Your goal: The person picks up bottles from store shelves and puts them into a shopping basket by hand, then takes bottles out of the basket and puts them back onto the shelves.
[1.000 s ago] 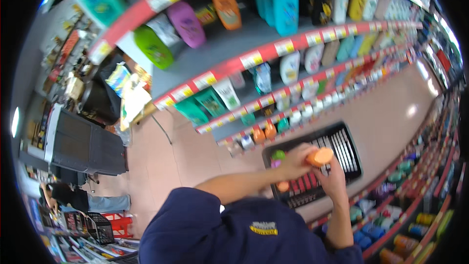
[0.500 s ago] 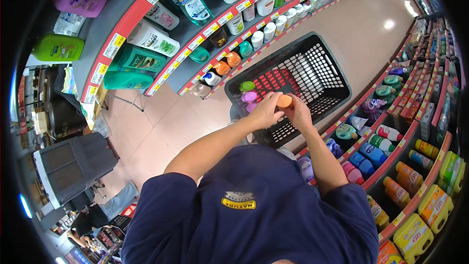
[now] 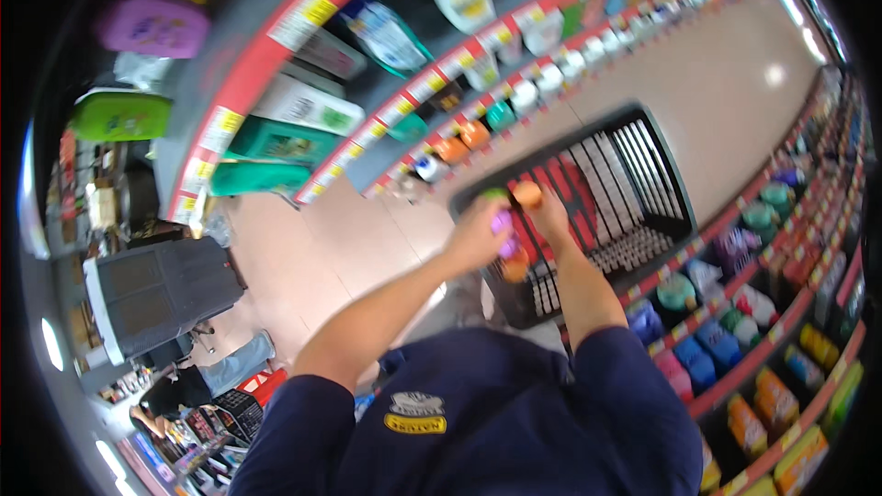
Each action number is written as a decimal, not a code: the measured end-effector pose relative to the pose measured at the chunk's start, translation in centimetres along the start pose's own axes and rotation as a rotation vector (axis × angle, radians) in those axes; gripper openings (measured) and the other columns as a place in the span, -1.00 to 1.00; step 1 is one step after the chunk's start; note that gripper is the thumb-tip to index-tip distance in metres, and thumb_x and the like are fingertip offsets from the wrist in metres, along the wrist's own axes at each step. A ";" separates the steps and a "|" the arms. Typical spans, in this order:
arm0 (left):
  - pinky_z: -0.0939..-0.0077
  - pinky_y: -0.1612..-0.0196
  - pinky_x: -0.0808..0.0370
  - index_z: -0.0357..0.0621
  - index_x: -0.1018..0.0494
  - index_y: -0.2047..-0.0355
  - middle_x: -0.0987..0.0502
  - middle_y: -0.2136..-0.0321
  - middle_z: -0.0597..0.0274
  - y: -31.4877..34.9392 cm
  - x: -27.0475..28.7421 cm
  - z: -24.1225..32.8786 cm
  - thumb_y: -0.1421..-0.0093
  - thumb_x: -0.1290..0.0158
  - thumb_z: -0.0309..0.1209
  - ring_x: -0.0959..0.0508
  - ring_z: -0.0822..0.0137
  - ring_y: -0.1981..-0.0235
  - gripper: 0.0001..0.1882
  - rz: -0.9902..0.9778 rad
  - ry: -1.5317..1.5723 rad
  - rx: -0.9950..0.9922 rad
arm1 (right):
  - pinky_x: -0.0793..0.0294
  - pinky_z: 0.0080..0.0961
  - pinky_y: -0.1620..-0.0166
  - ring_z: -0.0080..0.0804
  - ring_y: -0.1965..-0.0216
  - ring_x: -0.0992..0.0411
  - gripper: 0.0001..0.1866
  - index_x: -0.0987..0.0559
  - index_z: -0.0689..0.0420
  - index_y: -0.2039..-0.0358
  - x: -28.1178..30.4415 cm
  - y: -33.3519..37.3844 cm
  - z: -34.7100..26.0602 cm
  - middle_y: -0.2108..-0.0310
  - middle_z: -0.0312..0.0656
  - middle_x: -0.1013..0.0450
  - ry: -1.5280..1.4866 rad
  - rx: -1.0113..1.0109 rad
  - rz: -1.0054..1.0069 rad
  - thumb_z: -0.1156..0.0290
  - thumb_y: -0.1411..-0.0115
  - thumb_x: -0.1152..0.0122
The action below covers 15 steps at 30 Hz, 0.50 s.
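My right hand (image 3: 548, 216) is closed around a bottle with an orange cap (image 3: 527, 195), held over the black plastic shopping basket (image 3: 663, 129). At the basket's near left corner, my left hand (image 3: 478, 237) is beside a green-capped bottle (image 3: 495, 194) and purple-capped bottles (image 3: 502, 221). Its fingers are blurred and partly hidden, so whether they grip one is unclear. Another orange-topped item (image 3: 515, 265) sits in the basket just below the purple ones. Something red (image 3: 568, 186) shows through the basket's slats.
Shelves of shampoo bottles (image 3: 308, 106) with red price strips curve along the left and far side. On the right, another shelf holds blue bottles (image 3: 694, 360) and orange packs (image 3: 776, 400). A dark grey boxy unit (image 3: 165, 294) stands on the tiled floor at left, with another person (image 3: 175, 395) lower down.
The view has shifted, and the basket appears lower and further right. My hands have moved apart; the orange-capped bottle is now in my right hand alone, while my left is by the purple-capped bottles.
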<state>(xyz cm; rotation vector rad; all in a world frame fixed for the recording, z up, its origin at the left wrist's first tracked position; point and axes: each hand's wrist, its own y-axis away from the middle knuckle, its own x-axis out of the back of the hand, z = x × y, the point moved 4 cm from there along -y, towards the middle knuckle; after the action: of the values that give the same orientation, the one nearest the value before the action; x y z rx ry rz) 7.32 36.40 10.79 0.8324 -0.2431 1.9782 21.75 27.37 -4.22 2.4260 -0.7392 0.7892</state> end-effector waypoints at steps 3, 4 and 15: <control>0.15 -0.05 -0.38 -0.21 -0.42 0.06 -0.42 0.11 -0.14 1.4 -0.2 -0.1 -0.09 -0.08 -0.37 -0.44 -0.11 0.03 -0.62 -0.067 0.081 0.057 | -0.43 -0.15 0.00 0.07 0.01 -0.41 -0.45 -0.43 0.11 -0.05 -1.0 -0.1 1.6 0.07 0.05 -0.44 -0.024 0.003 -0.056 0.28 -0.04 -0.33; 0.17 -0.04 -0.39 -0.21 -0.42 0.06 -0.42 0.12 -0.12 1.3 0.5 0.9 -0.10 -0.08 -0.36 -0.44 -0.09 0.03 -0.62 -0.102 0.096 0.067 | -0.43 -0.15 0.00 0.07 0.02 -0.41 -0.45 -0.43 0.10 -0.05 -1.1 -0.2 2.8 0.06 0.05 -0.43 0.008 -0.024 -0.080 0.28 -0.03 -0.33; 0.40 0.15 -0.53 -0.16 -0.44 0.07 -0.45 0.08 0.14 -1.8 13.2 8.9 -0.19 -0.12 -0.43 -0.51 0.28 0.10 -0.71 0.124 0.112 -0.109 | -0.44 -0.17 -0.06 0.06 -0.08 -0.35 -0.20 -0.24 0.18 -0.21 -1.0 -1.1 1.6 -0.08 0.09 -0.32 0.082 -0.029 -0.190 0.26 0.02 -0.38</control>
<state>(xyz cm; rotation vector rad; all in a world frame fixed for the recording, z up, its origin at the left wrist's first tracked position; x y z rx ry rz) 8.57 42.20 25.66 0.6480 -0.3401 2.0999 22.36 27.55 -6.33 2.3798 -0.4779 0.7908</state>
